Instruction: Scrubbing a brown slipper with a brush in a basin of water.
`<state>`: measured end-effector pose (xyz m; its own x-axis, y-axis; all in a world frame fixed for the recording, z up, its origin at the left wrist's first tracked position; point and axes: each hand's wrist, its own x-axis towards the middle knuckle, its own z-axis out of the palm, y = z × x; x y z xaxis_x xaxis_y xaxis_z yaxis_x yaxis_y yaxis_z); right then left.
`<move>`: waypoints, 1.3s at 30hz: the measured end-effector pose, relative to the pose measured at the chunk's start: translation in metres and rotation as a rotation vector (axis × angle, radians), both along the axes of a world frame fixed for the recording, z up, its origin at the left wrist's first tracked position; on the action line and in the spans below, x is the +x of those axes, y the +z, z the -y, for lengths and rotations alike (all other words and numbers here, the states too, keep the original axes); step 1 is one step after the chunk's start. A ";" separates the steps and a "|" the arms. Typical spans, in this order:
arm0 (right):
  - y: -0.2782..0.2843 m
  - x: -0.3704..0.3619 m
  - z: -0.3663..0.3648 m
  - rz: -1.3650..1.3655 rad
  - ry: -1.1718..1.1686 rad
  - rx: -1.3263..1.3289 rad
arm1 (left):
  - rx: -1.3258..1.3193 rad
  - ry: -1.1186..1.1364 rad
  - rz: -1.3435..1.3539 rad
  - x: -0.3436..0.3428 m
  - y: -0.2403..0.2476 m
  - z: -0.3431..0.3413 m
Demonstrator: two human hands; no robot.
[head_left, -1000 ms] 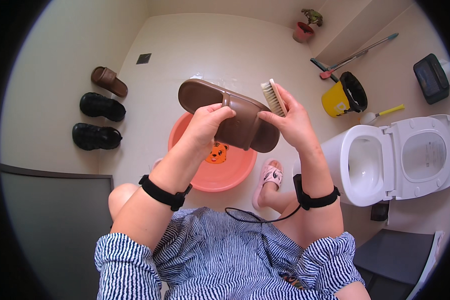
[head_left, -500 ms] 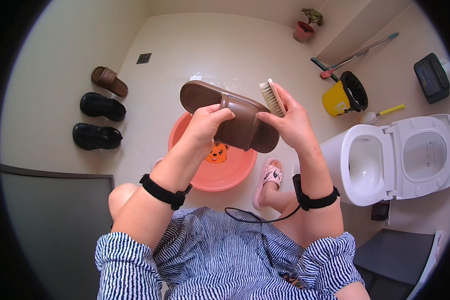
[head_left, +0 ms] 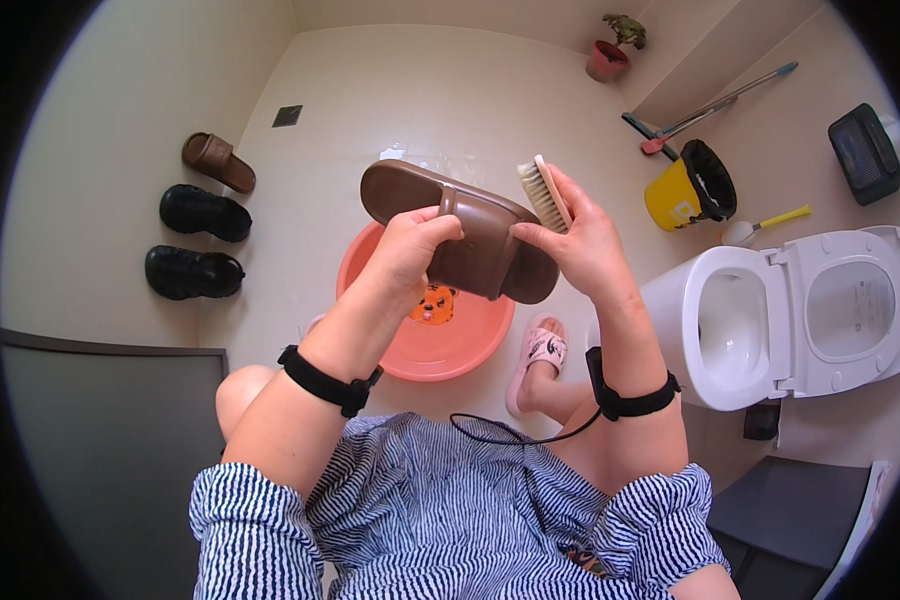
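Observation:
A brown slide slipper point(head_left: 485, 238) is held tilted above a pink basin point(head_left: 445, 350). My left hand point(head_left: 415, 250) is closed on the slipper's strap, its thumb lying on top and the other fingers hidden underneath. In my right hand point(head_left: 588, 240) is a scrubbing brush point(head_left: 545, 195) with a pale back and light bristles that face left toward the slipper. The right thumb touches the slipper near its lower right end. An orange cartoon animal face point(head_left: 435, 304) shows on the basin's bottom, partly covered by the slipper.
Along the left wall lie a brown slipper point(head_left: 218, 162) and two black shoes point(head_left: 205, 213). At right stand a toilet point(head_left: 705, 330) with its lid up, a yellow bin point(head_left: 675, 197) and a white-headed toilet brush point(head_left: 740, 233). Wet patches point(head_left: 440, 160) shine on the floor beyond the basin.
Almost nothing differs. My left thumb has shifted very slightly left on the slipper's strap; the brush and slipper keep their places.

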<state>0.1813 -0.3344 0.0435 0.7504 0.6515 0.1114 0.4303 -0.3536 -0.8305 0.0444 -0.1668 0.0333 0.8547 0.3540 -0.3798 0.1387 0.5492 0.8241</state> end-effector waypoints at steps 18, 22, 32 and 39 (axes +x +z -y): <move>0.004 -0.009 -0.003 -0.004 0.038 0.068 | 0.056 0.017 -0.030 -0.001 0.000 -0.001; 0.003 -0.009 -0.003 -0.013 0.045 0.062 | 0.012 -0.015 0.062 -0.001 -0.008 -0.004; -0.004 -0.006 -0.001 0.044 0.069 0.005 | 0.027 -0.040 -0.003 -0.001 -0.006 0.004; -0.004 -0.024 -0.014 0.450 0.066 -0.031 | 0.256 -0.064 0.055 0.003 -0.025 0.005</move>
